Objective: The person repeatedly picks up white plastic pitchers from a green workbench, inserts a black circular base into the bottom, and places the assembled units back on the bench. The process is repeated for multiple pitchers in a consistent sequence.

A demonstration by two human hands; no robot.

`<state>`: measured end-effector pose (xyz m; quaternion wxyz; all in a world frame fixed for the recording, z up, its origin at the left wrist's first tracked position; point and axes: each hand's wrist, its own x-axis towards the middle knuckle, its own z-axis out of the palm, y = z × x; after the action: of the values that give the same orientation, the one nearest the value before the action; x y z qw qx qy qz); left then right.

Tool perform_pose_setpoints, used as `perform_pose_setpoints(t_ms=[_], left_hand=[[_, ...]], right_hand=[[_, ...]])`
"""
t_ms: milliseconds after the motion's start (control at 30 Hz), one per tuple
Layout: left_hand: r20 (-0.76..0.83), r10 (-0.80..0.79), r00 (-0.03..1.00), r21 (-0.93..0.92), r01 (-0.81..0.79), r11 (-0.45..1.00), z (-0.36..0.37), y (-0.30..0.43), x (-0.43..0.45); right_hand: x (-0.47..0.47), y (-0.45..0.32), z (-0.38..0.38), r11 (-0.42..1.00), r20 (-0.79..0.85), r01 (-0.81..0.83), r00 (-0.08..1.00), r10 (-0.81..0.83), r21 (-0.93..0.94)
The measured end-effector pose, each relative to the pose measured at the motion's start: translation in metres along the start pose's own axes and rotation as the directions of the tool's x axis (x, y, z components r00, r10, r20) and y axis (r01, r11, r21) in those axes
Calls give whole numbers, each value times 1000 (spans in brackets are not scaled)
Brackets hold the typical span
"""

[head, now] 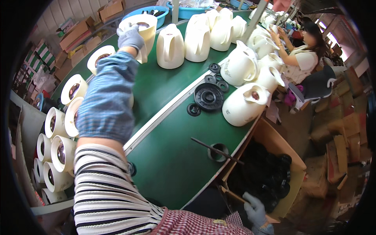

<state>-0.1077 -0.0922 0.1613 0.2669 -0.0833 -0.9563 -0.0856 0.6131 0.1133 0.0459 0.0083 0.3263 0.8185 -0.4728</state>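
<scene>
My left hand (131, 37), in a grey glove, reaches far over the green bench and grips a cream-white jug body (151, 32). Its fingers lie over the rim of the jug's wide open end, where a shiny liner shows. Low on the right, my right hand (255, 209), also gloved, is beside the near edge of a cardboard carton (290, 195), with nothing visible in it. Black plastic parts (264, 176) fill that carton. Closest to my left hand stand another upright jug (170, 48) and a jug body lying on its side (101, 57).
Jug bodies (61, 152) lie stacked on the left, open ends outward. A metal strip (170, 107) divides the green bench (164, 164). Black discs (209, 97), a ring (218, 152) and a thin rod (211, 148) lie on it. A co-worker (302, 55) handles a jug at the right.
</scene>
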Motion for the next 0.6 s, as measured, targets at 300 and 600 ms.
perform_pose_setpoints(t_ms=[300, 600], left_hand=[[-284, 710, 644, -536, -721, 439, -233, -9, -169], [-248, 860, 447, -880, -474, -7, -261, 41, -438]], right_hand=[[65, -159, -45, 772, -7, 524, 829, -560, 359], [5, -133, -60, 862, 145, 235, 933, -330, 448]])
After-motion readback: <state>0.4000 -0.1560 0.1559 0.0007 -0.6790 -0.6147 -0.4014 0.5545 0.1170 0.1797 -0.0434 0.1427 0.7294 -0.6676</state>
